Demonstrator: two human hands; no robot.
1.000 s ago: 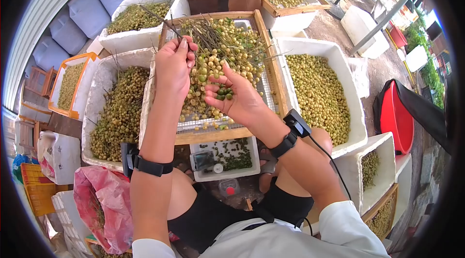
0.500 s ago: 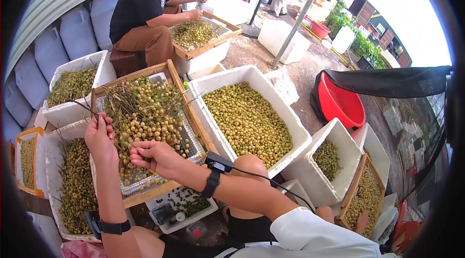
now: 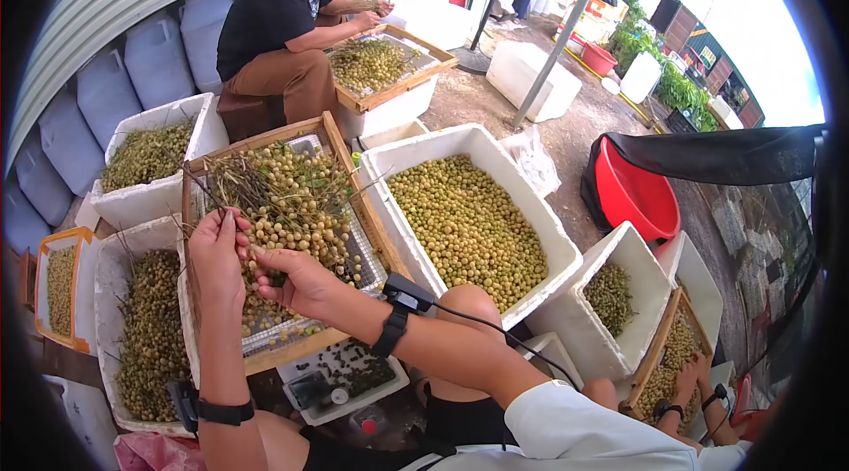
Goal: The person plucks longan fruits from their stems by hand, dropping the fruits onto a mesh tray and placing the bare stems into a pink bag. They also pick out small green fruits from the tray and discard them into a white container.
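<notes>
My left hand is closed on a thin dark fruit twig, whose bare end points up and left. Close beside it, my right hand has thumb and fingers pinched together; what they grip is too small to make out. Both hands are above a wood-framed mesh tray, heaped with small round yellowish-green fruits and loose stems. The fingers partly cover the fruit below. Right of the tray, a white foam box holds many loose fruits.
A foam box of stemmed fruit stands to my left, another behind it. A seated person works at a second tray. Another person's hands touch a tray at lower right. A red basin stands beyond.
My hands have come closer together, and the right fingers have closed up near the left. The view has shifted slightly. Another person's hands now show over the lower-right tray.
</notes>
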